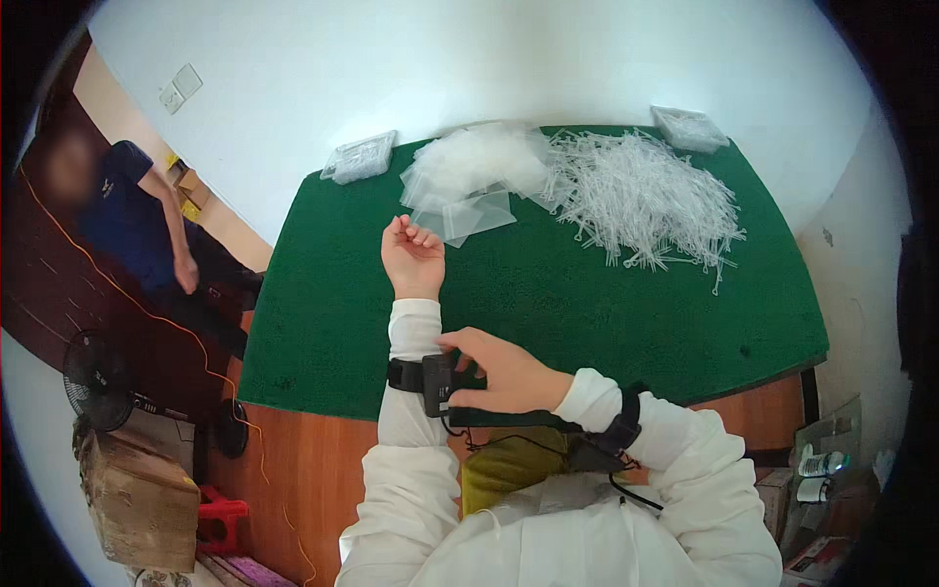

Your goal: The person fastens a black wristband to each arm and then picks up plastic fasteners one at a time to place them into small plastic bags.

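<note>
My left hand (pixel 413 259) is turned palm up over the green table, its fingers curled in and nothing visible in them. It is close to the near edge of a heap of clear plastic bags (pixel 474 176). Around my left forearm runs a black strap with a small black box (pixel 437 384) on it. My right hand (pixel 514 372) reaches across and grips this box between thumb and fingers. A similar black strap (pixel 623 421) circles my right wrist, and a thin cable hangs below the box.
Thin clear plastic sticks (pixel 650 201) lie heaped on the green table (pixel 548 323). Clear filled boxes stand at the back left (pixel 359 158) and back right (pixel 690 129). At the left are a person (pixel 147 215), a black fan (pixel 98 382), an orange cord and a cardboard box (pixel 137 499).
</note>
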### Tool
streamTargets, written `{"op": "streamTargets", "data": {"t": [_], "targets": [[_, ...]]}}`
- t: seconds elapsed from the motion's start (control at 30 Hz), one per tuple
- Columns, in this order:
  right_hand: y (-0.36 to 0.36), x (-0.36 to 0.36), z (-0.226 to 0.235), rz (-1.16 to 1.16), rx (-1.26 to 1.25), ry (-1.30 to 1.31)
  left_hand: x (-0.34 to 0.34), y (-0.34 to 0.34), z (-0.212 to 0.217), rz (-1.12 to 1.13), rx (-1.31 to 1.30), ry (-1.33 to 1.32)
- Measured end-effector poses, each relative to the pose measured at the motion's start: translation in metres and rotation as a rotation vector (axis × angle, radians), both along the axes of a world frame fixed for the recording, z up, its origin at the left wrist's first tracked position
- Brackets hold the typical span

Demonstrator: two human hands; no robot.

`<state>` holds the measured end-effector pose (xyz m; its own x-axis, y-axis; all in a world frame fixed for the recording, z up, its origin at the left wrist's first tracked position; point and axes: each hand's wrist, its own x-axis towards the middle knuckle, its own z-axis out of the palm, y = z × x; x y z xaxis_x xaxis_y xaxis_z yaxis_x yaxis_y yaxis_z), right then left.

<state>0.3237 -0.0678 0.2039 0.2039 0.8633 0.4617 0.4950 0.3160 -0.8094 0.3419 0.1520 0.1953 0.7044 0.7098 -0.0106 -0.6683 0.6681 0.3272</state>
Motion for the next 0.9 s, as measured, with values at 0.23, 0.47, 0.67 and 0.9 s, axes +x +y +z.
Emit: {"op": "streamTargets", "data": {"t": [0.23, 0.47, 0.67, 0.9], "targets": [[0.011, -0.012, -0.012, 0.008, -0.133, 0.218, 0.004, -0.019, 0.015, 0.32, 0.145, 0.16], [0.004, -0.001, -0.022, 0.02, -0.227, 0.5, 0.015, -0.036, 0.013, 0.772, 0.987, 0.353], [-0.003, -0.011, -0.033, -0.013, -0.213, 0.598, 0.024, -0.036, -0.001, 0.624, 0.843, 0.389], [-0.013, 0.003, -0.023, 0.053, -0.339, 0.687, 0.029, -0.036, -0.017, 0.471, 0.803, 0.418]]}}
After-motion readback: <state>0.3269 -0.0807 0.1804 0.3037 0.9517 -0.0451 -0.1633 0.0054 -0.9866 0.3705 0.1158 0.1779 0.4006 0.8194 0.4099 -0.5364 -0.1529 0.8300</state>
